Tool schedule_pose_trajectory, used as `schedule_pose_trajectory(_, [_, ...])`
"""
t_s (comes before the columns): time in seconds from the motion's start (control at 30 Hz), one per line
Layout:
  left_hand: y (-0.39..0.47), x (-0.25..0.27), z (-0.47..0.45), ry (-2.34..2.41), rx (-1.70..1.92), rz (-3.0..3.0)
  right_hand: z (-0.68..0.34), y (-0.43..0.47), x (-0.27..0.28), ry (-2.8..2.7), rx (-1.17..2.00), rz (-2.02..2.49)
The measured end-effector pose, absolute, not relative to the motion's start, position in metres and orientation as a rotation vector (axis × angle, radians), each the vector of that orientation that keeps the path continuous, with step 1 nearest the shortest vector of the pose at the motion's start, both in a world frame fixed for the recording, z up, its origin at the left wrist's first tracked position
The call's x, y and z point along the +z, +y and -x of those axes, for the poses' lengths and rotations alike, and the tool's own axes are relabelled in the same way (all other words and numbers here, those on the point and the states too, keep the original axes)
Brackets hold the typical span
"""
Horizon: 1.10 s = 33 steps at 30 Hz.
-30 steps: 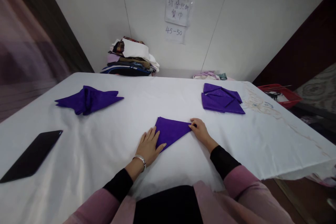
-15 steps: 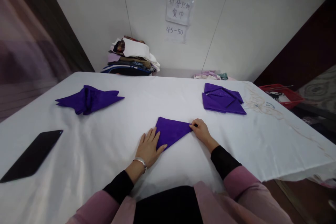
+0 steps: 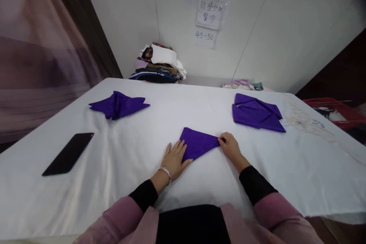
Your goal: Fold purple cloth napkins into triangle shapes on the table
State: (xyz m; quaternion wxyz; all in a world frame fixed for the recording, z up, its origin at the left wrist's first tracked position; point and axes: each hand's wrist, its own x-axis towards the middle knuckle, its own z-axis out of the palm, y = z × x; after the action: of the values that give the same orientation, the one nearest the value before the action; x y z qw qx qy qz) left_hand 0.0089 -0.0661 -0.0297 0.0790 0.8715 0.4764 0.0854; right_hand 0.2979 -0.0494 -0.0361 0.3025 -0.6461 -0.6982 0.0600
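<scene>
A purple cloth napkin, folded to a pointed, roughly triangular shape, lies on the white-covered table between my hands. My left hand, with a silver bracelet at the wrist, rests flat with fingers spread along the napkin's left edge. The napkin's narrow right tip is pinched between the thumb and fingers of my right hand. Farther left sits a second purple napkin folded into several points. To the right, a third purple napkin lies folded flat with overlapping layers.
A dark flat tablet-like object lies at the left. Behind the table's far edge are a pile of folded clothes and some pastel cloth. Handwritten paper signs hang on the wall. A red basket stands beyond the right edge.
The camera view has turned slightly left, so everything appears shifted to the right. Both hands keep the same hold on the napkin, whose shape looks unchanged.
</scene>
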Motion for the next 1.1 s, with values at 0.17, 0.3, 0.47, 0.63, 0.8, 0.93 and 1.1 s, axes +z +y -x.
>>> schedule_pose_trajectory(0.17, [-0.067, -0.028, -0.010, 1.434, 0.230, -2.597, -0.246, -0.070, -0.022, -2.096, 0.002, 1.458])
schedule_pose_trajectory(0.3, [-0.066, -0.032, -0.009, 1.426, 0.203, -2.615, -0.185, -0.081, -0.015, -2.484, 0.236, 1.206])
schedule_pose_trajectory(0.47, [-0.065, -0.031, -0.010, 1.447, 0.111, -2.616, -0.171, -0.069, -0.021, -2.626, 0.403, 1.220])
schedule_pose_trajectory(0.63, [-0.064, -0.029, -0.013, 1.466, 0.153, -2.590, -0.211, -0.061, -0.023, -2.653, 0.367, 1.304])
schedule_pose_trajectory(0.8, [-0.064, -0.030, -0.012, 1.465, 0.176, -2.588, -0.266, -0.055, -0.022, -2.559, 0.380, 1.433])
schedule_pose_trajectory(0.93, [-0.064, -0.031, -0.011, 1.464, 0.221, -2.588, -0.314, -0.054, -0.027, -2.075, 0.489, 1.714])
schedule_pose_trajectory(1.1, [-0.062, -0.033, -0.010, 1.447, 0.250, -2.586, -0.347, -0.064, -0.034, -1.530, 0.590, 1.678])
